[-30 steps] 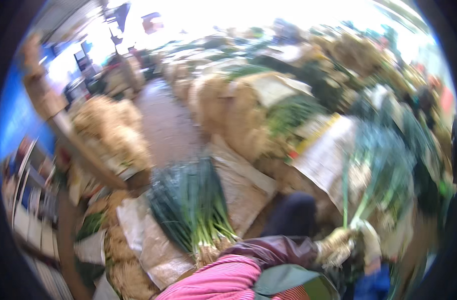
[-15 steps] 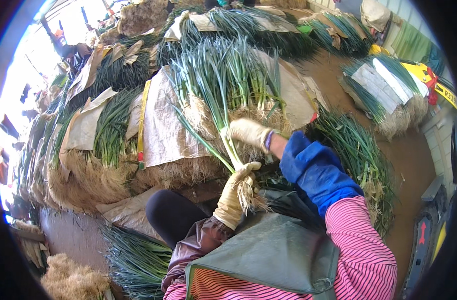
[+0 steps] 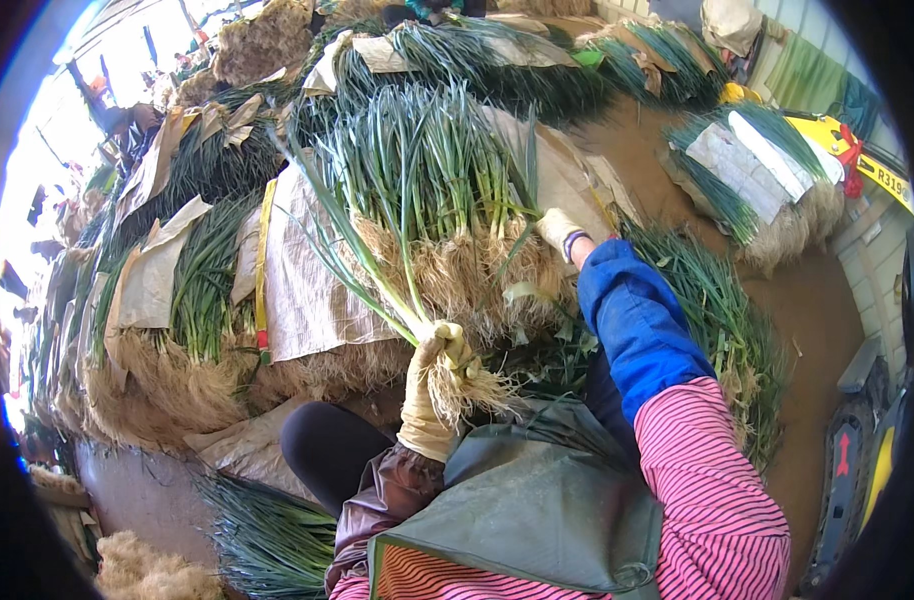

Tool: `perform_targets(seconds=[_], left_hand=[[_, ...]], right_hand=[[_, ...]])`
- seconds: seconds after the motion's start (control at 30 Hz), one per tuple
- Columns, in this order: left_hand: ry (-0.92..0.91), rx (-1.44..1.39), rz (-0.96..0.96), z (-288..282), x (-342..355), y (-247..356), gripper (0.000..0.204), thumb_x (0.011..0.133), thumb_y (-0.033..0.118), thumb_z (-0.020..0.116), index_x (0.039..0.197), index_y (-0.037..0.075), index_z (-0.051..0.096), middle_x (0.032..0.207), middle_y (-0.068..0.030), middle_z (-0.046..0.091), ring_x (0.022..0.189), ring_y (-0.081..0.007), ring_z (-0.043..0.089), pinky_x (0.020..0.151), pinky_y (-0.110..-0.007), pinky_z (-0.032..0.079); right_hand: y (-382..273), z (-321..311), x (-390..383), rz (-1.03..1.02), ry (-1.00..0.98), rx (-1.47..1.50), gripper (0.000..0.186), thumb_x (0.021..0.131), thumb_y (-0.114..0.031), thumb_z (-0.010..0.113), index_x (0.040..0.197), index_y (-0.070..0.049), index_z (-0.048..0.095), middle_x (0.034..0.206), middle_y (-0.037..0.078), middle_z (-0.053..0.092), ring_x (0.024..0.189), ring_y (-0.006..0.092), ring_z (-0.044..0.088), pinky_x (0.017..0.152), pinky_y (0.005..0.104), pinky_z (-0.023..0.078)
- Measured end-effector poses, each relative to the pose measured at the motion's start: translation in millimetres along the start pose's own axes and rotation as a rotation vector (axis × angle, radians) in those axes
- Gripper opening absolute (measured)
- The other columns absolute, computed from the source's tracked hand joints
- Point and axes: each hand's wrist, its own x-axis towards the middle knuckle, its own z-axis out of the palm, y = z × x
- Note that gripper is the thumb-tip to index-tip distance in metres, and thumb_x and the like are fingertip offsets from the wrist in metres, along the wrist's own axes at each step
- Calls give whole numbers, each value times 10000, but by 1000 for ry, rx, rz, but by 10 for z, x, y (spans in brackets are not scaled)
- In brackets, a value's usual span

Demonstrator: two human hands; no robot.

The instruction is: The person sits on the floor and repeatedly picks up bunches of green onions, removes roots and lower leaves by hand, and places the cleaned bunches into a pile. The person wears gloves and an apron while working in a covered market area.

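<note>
My left hand (image 3: 442, 352), in a pale yellow glove, is closed around a few green onions (image 3: 402, 305) just above their roots. Their roots (image 3: 462, 392) hang below the fist, and the leaves slant up to the left. To the right of a loose heap of green onions (image 3: 437, 165), my right hand (image 3: 559, 232) is gloved too, with its fingers curled in. A thin green leaf lies by its fingertips; whether they grip it is unclear. The heap rests on a woven sheet (image 3: 322, 265), roots toward me.
Bundles of green onions (image 3: 202, 280) wrapped in brown paper stand at the left. More green onions lie at my right (image 3: 712, 300) and at lower left (image 3: 272, 530). A dark green apron (image 3: 537, 500) covers my lap. Another wrapped bundle (image 3: 757, 175) sits on the brown floor (image 3: 802, 330).
My right hand has moved right, off the stems in my left hand. My left hand has shifted slightly left, and the held green onions now tilt further left.
</note>
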Motion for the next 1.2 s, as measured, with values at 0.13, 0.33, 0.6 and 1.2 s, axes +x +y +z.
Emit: perform_targets(seconds=[0.13, 0.33, 0.6, 1.2], left_hand=[[152, 53, 48, -116, -3, -5, 175, 892, 238, 624, 922, 79, 557, 725, 11, 494, 628, -117, 449, 595, -281, 416], [44, -25, 0, -304, 124, -51, 381, 868, 239, 629, 1169, 18, 554, 994, -96, 602, 849, -192, 589, 799, -332, 510], [158, -53, -113, -214, 77, -128, 474, 895, 294, 580, 1256, 1, 487, 1060, -189, 631, 894, -301, 644, 771, -439, 548], [460, -15, -25, -522, 154, -162, 291, 890, 190, 574, 1067, -40, 587, 777, -72, 630, 549, -127, 557, 445, -242, 493]], right_hand=[[-573, -830, -256, 112, -22, 1016, 177, 836, -163, 601, 850, -5, 681, 717, 96, 655, 539, 148, 577, 470, 282, 449], [-1661, -1581, -1233, -99, -53, 1669, 337, 857, -216, 643, 1112, -2, 590, 804, 97, 644, 648, 91, 575, 540, 188, 478], [-1723, -303, -1442, -196, -685, 998, 423, 949, -412, 500, 1062, -38, 659, 843, 47, 702, 653, 121, 645, 493, 234, 468], [-2011, -631, -1840, -996, 256, -7, 197, 814, -318, 619, 724, -143, 626, 634, 44, 601, 603, 243, 620, 554, 367, 485]])
